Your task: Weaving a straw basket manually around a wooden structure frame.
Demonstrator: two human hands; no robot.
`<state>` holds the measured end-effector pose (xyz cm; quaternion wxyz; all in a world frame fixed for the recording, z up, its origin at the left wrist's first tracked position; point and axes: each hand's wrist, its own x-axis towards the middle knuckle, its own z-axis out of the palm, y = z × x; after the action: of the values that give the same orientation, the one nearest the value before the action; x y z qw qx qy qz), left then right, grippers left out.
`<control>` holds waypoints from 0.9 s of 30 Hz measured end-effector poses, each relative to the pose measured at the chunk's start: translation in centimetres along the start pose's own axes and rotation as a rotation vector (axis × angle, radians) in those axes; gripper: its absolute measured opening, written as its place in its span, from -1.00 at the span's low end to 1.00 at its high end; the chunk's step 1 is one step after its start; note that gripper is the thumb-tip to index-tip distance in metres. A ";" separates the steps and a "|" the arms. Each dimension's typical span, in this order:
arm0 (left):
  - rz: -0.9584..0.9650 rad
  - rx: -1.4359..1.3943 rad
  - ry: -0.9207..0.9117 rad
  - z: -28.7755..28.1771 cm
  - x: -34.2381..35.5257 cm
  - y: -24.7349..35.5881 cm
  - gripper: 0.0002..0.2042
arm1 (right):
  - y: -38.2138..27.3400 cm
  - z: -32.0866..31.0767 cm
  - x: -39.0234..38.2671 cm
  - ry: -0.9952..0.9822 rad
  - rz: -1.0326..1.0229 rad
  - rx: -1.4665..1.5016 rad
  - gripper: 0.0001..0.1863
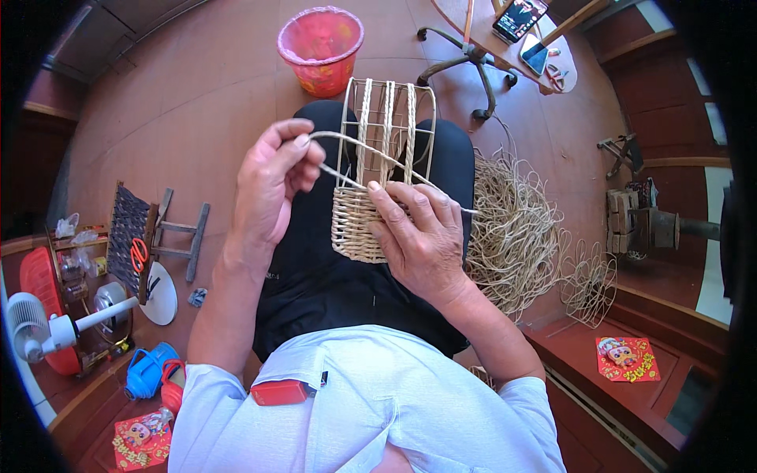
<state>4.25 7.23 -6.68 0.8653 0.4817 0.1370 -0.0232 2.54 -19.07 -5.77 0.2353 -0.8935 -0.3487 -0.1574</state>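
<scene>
i sit over a reddish tiled floor [197, 102], a pink bin [320, 43] ahead and a heap of loose straw cord [516, 229] just right of my knee. the half-woven basket [371, 189] rests on my lap, its wire frame standing bare above the woven part. my left hand [272, 181] pinches a cord strand [347, 142], fingers pressed together. my right hand [418, 232] lies curled against the woven side, thumb on the weave.

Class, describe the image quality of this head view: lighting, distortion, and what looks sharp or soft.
Head view: bright, even daylight; fisheye bends the floor lines and blackens the corners; the left hand, right hand and woven basket are sharp; glare washes out the window at the right edge.
</scene>
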 end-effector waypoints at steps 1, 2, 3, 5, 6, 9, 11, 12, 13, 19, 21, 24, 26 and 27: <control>0.053 0.087 0.009 1.3 0.6 0.7 -0.76 | -0.3 -0.2 0.0 -0.008 0.022 -0.002 -0.46; 0.105 0.173 0.018 2.4 1.2 1.3 -0.76 | -0.6 -0.3 0.0 -0.016 0.043 -0.004 -0.44; 0.136 0.190 -0.036 3.2 2.1 1.6 -0.76 | -0.8 -0.2 -0.1 -0.012 0.036 -0.004 -0.44; 0.161 0.251 -0.075 4.6 3.4 1.8 -0.77 | -1.2 -0.1 0.2 -0.028 0.073 -0.021 -0.43; 0.173 0.314 -0.126 5.2 4.2 1.8 -0.77 | -1.2 0.0 0.3 -0.026 0.069 -0.022 -0.43; 0.218 0.420 -0.137 5.8 4.7 1.1 -0.75 | -1.3 0.2 0.5 -0.020 0.100 -0.004 -0.48; 0.308 0.447 -0.049 6.4 4.1 0.7 -0.72 | -1.3 0.4 0.6 -0.002 0.113 0.012 -0.51; 0.305 0.449 -0.059 6.6 3.3 1.0 -0.72 | -1.2 0.4 0.5 0.002 0.122 0.008 -0.51; 0.297 0.603 0.009 6.8 2.1 1.7 -0.69 | -1.1 0.4 0.5 0.009 0.125 0.011 -0.51; 0.628 1.173 0.018 6.6 -1.1 -0.6 -0.37 | -1.1 0.4 0.8 0.040 0.123 0.018 -0.54; 0.621 1.225 0.030 7.0 -1.1 -1.0 -0.33 | -1.1 0.8 0.9 0.065 0.118 0.038 -0.55; 0.583 1.300 0.034 7.6 -0.6 -1.1 -0.24 | -1.4 0.8 0.9 0.066 0.134 0.035 -0.56; 0.394 1.355 -0.012 8.2 -0.3 -0.6 -0.30 | -1.4 0.9 0.7 0.073 0.146 0.038 -0.58; 0.344 1.344 -0.026 8.2 -0.1 -0.4 -0.32 | -1.4 1.0 0.7 0.083 0.147 0.035 -0.58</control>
<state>5.81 0.08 -2.91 0.3720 0.9278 0.0042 0.0287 2.14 -17.24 -5.91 0.2762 -0.9050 -0.2750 -0.1703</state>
